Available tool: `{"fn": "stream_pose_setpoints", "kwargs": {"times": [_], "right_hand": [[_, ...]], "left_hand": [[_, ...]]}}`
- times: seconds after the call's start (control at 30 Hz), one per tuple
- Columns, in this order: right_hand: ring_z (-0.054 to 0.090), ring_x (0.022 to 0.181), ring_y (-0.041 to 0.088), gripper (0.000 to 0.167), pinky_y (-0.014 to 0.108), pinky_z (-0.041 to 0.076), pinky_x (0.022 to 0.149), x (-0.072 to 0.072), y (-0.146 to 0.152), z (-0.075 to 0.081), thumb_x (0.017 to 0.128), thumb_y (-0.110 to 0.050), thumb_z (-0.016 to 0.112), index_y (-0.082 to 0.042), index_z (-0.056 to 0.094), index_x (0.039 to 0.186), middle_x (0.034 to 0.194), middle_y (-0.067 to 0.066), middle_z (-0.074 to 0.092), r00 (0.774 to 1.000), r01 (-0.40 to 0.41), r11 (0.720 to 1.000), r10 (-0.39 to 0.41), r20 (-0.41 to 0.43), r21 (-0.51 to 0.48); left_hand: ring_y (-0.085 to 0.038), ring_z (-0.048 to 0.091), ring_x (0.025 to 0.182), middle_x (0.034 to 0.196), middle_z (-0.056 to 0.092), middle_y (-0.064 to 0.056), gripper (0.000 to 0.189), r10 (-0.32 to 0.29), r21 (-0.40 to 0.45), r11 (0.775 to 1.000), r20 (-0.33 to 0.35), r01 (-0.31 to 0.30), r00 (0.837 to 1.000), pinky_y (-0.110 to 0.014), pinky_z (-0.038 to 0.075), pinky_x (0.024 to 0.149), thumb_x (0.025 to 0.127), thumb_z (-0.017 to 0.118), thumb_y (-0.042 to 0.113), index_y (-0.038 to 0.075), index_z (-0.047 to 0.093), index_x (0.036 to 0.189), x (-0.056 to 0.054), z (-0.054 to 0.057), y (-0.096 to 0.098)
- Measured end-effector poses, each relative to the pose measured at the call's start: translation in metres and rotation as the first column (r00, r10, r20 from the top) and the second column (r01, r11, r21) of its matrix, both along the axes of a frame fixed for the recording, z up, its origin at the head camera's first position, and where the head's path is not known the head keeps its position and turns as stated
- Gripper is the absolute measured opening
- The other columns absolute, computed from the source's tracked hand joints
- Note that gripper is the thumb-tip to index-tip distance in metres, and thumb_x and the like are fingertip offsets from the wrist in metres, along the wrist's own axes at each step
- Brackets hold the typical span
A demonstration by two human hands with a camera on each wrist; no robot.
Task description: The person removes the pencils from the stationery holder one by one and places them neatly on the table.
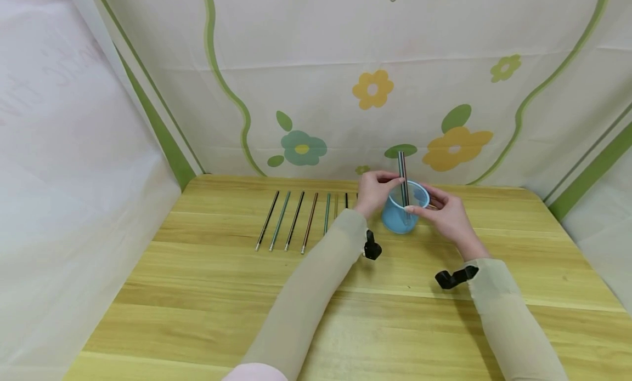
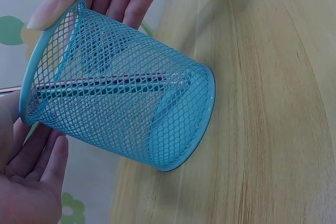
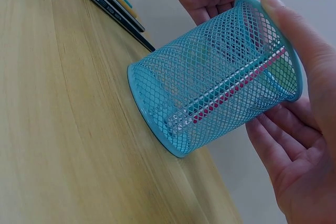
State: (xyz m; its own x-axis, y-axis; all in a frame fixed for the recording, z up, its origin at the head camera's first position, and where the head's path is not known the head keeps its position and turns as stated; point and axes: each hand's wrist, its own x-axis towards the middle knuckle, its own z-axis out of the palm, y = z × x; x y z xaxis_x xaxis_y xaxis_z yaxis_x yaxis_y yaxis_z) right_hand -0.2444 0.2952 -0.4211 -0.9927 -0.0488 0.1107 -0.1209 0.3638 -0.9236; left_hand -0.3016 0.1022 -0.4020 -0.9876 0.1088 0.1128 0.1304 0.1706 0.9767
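A blue mesh pencil cup (image 1: 394, 221) stands on the wooden table, with a few pencils (image 1: 402, 164) upright inside it. Through the mesh, a teal and a red pencil (image 3: 231, 88) show, their pale ends near the cup's bottom. My left hand (image 1: 372, 194) pinches the pencils just above the rim, thumb in front. On the opposite side, my right hand (image 1: 451, 216) holds the cup by its rim, with the thumb on the near edge and the fingers behind. In the left wrist view, the left hand's fingers (image 2: 39, 156) lie beside the cup wall.
Several pencils lie in a spaced row left of the cup, among them a brown one (image 1: 309, 223) and a teal one (image 1: 280, 221). My left forearm covers part of that row. A patterned cloth (image 1: 316, 85) hangs along the table's back edge.
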Motion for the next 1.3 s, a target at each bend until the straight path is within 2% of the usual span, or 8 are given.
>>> {"fn": "stream_pose_setpoints", "kwargs": {"times": [0.47, 0.7, 0.9, 1.3], "right_hand": [[0.051, 0.133, 0.036, 0.075, 0.014, 0.053, 0.087, -0.002, 0.002, -0.001, 0.092, -0.025, 0.081, -0.009, 0.044, 0.155, 0.152, 0.018, 0.047, 1.0, -0.002, 1.0, 0.002, 0.002, 0.006], [0.053, 0.131, 0.035, 0.074, 0.014, 0.053, 0.086, 0.0, 0.0, 0.001, 0.091, -0.026, 0.081, -0.009, 0.045, 0.154, 0.15, 0.018, 0.049, 1.0, -0.003, 1.0, 0.003, -0.011, 0.005], [0.054, 0.13, 0.036, 0.075, 0.014, 0.053, 0.086, 0.001, -0.001, 0.001, 0.09, -0.028, 0.082, -0.008, 0.046, 0.153, 0.148, 0.019, 0.051, 1.0, -0.001, 1.0, 0.001, -0.02, 0.006], [0.054, 0.13, 0.035, 0.074, 0.013, 0.052, 0.085, 0.003, -0.001, 0.002, 0.091, -0.028, 0.081, -0.01, 0.046, 0.154, 0.149, 0.018, 0.051, 1.0, 0.006, 1.0, -0.006, -0.01, 0.024]], "left_hand": [[-0.003, 0.065, 0.085, 0.092, 0.07, 0.012, 0.013, -0.019, -0.04, 0.999, 0.0, 0.019, 1.0, -0.021, 0.056, 0.073, 0.093, 0.078, 0.027, 0.018, 0.08, 0.102, 0.0, 0.003, 0.001], [-0.005, 0.065, 0.086, 0.092, 0.07, 0.011, 0.012, -0.041, -0.025, 0.999, 0.003, 0.041, 0.999, -0.022, 0.056, 0.073, 0.094, 0.077, 0.027, 0.017, 0.079, 0.101, -0.001, 0.004, 0.0], [-0.007, 0.064, 0.086, 0.093, 0.069, 0.01, 0.015, -0.056, -0.019, 0.998, -0.024, 0.055, 0.998, -0.021, 0.055, 0.073, 0.095, 0.076, 0.027, 0.015, 0.078, 0.104, -0.002, 0.006, -0.006], [-0.009, 0.064, 0.089, 0.096, 0.07, 0.007, 0.019, -0.04, 0.038, 0.998, -0.061, 0.042, 0.997, -0.022, 0.056, 0.076, 0.097, 0.075, 0.025, 0.012, 0.077, 0.109, -0.003, 0.013, -0.021]]}}
